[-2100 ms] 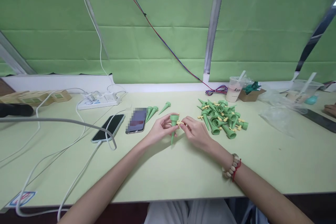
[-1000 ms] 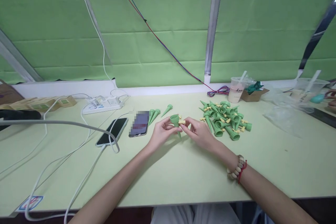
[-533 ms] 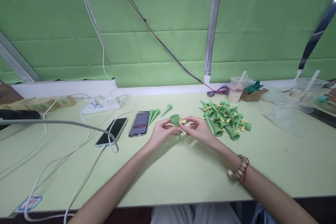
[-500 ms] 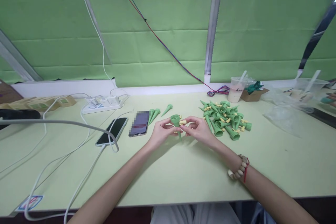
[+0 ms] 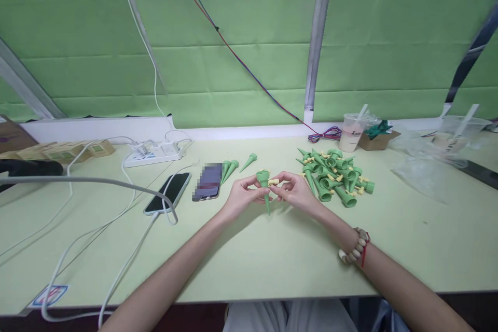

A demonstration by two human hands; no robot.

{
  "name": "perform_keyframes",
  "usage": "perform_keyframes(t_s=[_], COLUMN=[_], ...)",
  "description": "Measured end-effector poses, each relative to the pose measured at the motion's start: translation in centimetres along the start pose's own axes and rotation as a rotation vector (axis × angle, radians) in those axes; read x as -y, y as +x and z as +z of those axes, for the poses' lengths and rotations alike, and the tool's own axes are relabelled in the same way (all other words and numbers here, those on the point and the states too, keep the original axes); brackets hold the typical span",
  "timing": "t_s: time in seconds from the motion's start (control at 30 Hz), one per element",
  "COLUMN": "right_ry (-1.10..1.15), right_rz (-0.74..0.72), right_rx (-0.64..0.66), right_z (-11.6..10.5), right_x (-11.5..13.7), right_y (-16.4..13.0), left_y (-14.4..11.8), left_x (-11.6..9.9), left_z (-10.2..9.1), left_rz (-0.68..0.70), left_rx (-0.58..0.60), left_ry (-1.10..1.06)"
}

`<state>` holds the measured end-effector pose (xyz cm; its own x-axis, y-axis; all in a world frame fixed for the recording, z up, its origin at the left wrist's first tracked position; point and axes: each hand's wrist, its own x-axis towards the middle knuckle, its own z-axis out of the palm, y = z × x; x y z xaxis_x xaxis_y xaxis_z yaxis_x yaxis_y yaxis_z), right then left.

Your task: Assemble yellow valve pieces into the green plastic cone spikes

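Over the middle of the table, my left hand [image 5: 246,193] pinches a green plant watering spike [image 5: 263,178] between thumb and fingers. The spike is nearly upright, its wide cup at the top and its point below my fingers. A small yellow valve [image 5: 274,181] sticks out of its right side, and my right hand [image 5: 292,190] closes thumb and fingertips at it. My fingers partly hide where valve and spike meet. To the right lies a heap of similar green spikes [image 5: 346,197] with yellow valves. Behind my left hand, a single spike [image 5: 248,162] lies apart near several others [image 5: 231,170].
Two phones, a dark one [image 5: 168,193] and another [image 5: 208,181], lie at left among white cables and a power strip [image 5: 153,154]. At the back right stand a drink cup [image 5: 351,132], a small cardboard box [image 5: 375,141], plastic bags [image 5: 418,176] and another cup [image 5: 453,137].
The spike has tipped more upright, so its open top shows less and its point more. Both hands keep their hold. The view has shifted slightly.
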<state>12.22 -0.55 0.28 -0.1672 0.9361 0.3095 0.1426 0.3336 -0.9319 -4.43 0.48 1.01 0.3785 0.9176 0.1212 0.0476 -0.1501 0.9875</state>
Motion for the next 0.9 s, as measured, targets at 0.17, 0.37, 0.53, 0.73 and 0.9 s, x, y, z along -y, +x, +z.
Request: perform_keyframes(t_s=[0.17,0.37,0.53,0.73,0.9], right_ry=[-0.018,-0.007,-0.047,-0.116,-0.210], right_rz=[-0.087,-0.093,-0.089,-0.076,-0.183], right_rx=[-0.055,-0.127,-0.124,-0.100,-0.086], right_z=[-0.1,-0.1,0.2,-0.2,-0.3], right_x=[0.0,-0.2,-0.7,-0.1,0.4], right_y=[0.1,0.1,0.0,0.0,-0.2], left_y=[0.1,0.3,0.4,0.5,0.4], left_x=[-0.3,0.0,0.2,0.3,0.5], left_z=[-0.1,-0.2,-0.2,-0.2,-0.5], left_rz=[0.035,0.089,0.160,0.272,0.345], left_rx=[-0.030,-0.037,-0.079,-0.168,-0.156], left_ry=[-0.008,0.061,0.140,0.292,0.503])
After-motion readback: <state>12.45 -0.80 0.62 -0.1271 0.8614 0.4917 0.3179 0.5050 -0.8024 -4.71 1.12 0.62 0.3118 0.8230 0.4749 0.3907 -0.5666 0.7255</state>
